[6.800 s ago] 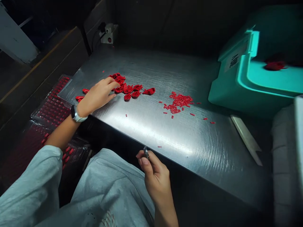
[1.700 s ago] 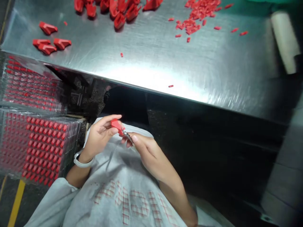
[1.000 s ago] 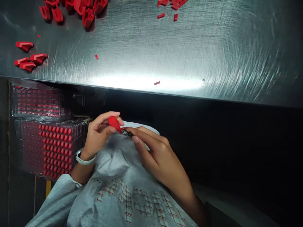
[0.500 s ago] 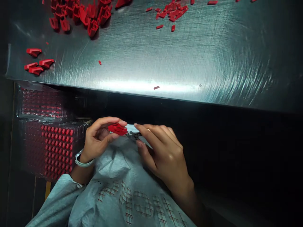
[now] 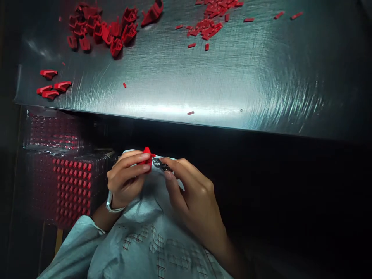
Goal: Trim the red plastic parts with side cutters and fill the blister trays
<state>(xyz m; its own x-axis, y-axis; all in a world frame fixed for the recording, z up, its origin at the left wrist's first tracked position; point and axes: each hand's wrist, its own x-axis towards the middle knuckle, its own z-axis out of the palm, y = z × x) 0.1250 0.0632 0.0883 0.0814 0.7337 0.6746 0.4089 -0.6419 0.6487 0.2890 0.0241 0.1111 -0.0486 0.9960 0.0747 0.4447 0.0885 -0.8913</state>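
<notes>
Pinching a chunky red plastic piece between fingers and thumb, the left hand meets the right hand, which grips what look like small steel nippers, held below the brushed-steel worktop.

A brushed stainless-steel worktop runs across the view, its scratches catching the light along the front edge. Towards the back left lies a loose heap of glossy red moulded plastic pieces, with one larger piece just beside it. Nearer the front left edge, four red wedge-shaped plastic pieces lie close together. To the right of the heap is a scattered pile of tiny red rectangular plastic bits, and a lone red bit rests near the front edge.
</notes>
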